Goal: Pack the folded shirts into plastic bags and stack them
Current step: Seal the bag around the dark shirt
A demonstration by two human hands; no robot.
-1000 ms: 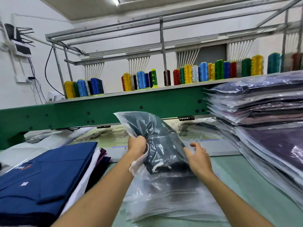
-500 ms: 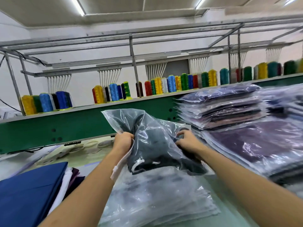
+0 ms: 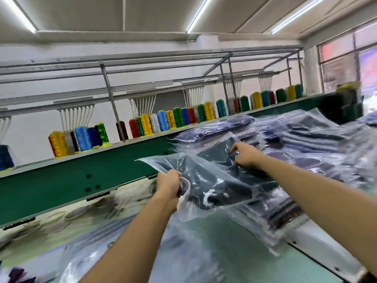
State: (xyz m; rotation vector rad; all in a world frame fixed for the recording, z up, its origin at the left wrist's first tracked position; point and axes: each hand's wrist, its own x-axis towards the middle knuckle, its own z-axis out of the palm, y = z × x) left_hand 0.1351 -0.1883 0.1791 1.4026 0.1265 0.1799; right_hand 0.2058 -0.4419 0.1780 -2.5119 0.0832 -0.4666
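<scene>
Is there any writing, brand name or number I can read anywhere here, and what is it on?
No text reads clearly anywhere.
White print on the dark shirt inside the plastic bag: only curved fragments show, creased and blurred, unreadable.
Red panel in the window: too blurred to tell whether it carries lettering.
Thread cones: no labels visible.

Dark folded shirt (image 3: 216, 180) inside clear plastic bag (image 3: 163, 162), tilted, beside bagged stack (image 3: 306, 139).
</scene>
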